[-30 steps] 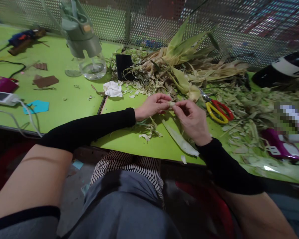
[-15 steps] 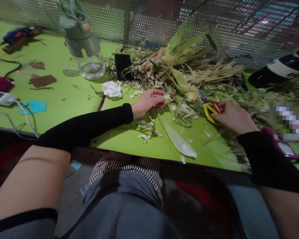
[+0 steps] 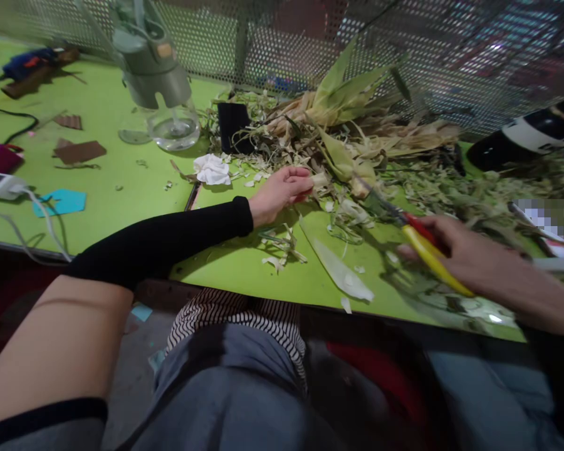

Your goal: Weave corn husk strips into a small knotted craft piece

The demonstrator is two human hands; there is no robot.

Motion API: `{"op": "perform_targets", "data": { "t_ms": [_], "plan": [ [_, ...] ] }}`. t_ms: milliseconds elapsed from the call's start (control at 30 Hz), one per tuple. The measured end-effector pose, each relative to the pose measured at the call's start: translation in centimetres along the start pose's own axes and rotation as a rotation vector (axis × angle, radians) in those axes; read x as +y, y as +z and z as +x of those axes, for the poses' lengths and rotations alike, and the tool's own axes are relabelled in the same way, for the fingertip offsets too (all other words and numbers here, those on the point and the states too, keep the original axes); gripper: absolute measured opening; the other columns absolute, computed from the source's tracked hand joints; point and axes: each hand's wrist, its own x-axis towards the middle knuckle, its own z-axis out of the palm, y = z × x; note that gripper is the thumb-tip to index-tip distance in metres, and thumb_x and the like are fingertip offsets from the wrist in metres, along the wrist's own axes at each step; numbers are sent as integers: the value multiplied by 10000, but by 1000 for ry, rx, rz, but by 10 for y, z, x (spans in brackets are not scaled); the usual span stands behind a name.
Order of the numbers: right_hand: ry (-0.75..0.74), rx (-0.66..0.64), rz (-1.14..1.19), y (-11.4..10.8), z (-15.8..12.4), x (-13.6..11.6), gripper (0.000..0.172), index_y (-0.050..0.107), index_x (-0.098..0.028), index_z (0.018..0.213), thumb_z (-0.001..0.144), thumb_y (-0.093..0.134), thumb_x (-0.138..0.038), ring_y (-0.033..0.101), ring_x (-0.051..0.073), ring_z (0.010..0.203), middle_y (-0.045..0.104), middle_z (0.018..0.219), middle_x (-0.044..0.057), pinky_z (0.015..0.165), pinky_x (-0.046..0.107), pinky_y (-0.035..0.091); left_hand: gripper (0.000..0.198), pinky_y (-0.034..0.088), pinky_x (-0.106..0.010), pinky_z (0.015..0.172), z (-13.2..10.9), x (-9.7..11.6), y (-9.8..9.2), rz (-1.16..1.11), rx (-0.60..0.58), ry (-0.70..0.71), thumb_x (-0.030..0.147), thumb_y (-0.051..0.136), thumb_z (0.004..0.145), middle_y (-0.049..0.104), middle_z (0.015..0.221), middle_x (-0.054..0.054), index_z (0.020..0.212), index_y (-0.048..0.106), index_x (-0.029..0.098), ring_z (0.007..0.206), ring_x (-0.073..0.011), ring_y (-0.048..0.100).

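Observation:
My left hand is closed at the near edge of the plant pile, its fingertips pinching a short pale piece of corn husk. Over the right part of the green table, my right hand grips scissors with red and yellow handles. Their blades point left toward a pale husk base and look blurred. In front of my left hand lie a long whitish husk strip and a few thin scraps.
Behind my hands spreads a heap of dry corn husks, with a black phone-like object at its left. A water bottle, crumpled tissue and white charger are leftward. A dark bottle lies right.
My right hand has moved right and toward me with the scissors, lifting them off the scraps. The left hand has stayed nearly in place.

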Motion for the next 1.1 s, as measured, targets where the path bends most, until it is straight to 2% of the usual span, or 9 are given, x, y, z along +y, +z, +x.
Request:
{"op": "perform_targets", "data": {
  "t_ms": [67, 167, 233, 333, 467, 667, 833, 967, 1100],
  "plan": [
    [30, -95, 65, 12, -6, -27, 1019, 597, -191, 1175, 555, 475, -990, 634, 286, 669, 718, 877, 126, 621, 415, 505, 151, 506, -218, 810, -1, 1, 2, -36, 10, 10, 54, 626, 918, 621, 776, 33, 980, 524, 146, 695, -50, 608],
    [30, -49, 124, 21, -9, -57, 1074, 574, -178, 1220, 545, 436, -1002, 645, 317, 743, 709, 958, 154, 650, 416, 487, 129, 523, -265, 924, -4, 4, 5, -67, 34, 18, 68, 605, 936, 639, 809, 21, 1021, 537, 138, 753, -67, 635],
    [34, -36, 139, 22, -9, -66, 1064, 564, -175, 1238, 557, 461, -986, 645, 317, 747, 702, 971, 155, 651, 411, 477, 121, 525, -269, 939, -6, 6, 7, -80, 49, 17, 58, 591, 939, 638, 802, 22, 1014, 542, 140, 753, -66, 636],
    [45, -33, 152, 21, -10, -68, 1042, 559, -166, 1237, 566, 499, -961, 647, 315, 742, 687, 941, 143, 658, 416, 476, 121, 529, -253, 914, -7, 8, 8, -104, 53, 15, 49, 590, 936, 637, 783, 30, 979, 541, 151, 717, -58, 630],
    [55, 51, 145, 23, -13, -66, 1026, 565, -170, 1209, 570, 463, -967, 630, 302, 708, 664, 911, 128, 628, 417, 468, 130, 531, -283, 954, -7, 7, 9, -109, 30, -3, 52, 603, 931, 636, 760, 43, 984, 544, 156, 699, -64, 635],
    [-2, 79, 109, 27, -12, -74, 929, 569, -162, 1211, 663, 468, -905, 619, 272, 699, 647, 901, 105, 617, 381, 444, 152, 528, -269, 965, -9, 4, 12, -107, 65, -48, 22, 557, 936, 625, 742, 56, 1008, 538, 155, 664, -47, 615],
    [-64, 128, 38, 29, -9, -78, 851, 577, -173, 1174, 750, 383, -885, 596, 253, 668, 645, 867, 95, 588, 353, 403, 165, 544, -234, 874, -10, 5, 14, -117, 92, -41, 26, 596, 913, 624, 749, 47, 1021, 552, 144, 651, -38, 602],
    [-137, 179, -27, 33, -8, -77, 798, 580, -190, 1066, 810, 254, -872, 563, 250, 636, 617, 786, 87, 558, 345, 369, 165, 552, -267, 930, -13, 7, 16, -137, 102, -50, 12, 555, 937, 611, 723, 54, 1039, 545, 141, 637, -41, 596],
    [-153, 167, -37, 34, -10, -75, 773, 575, -195, 1015, 838, 221, -860, 496, 224, 555, 564, 686, 58, 538, 338, 343, 144, 548, -266, 939, -15, 8, 17, -155, 92, -46, 21, 571, 937, 618, 729, 49, 1017, 545, 137, 661, -46, 611]
  ]
}}
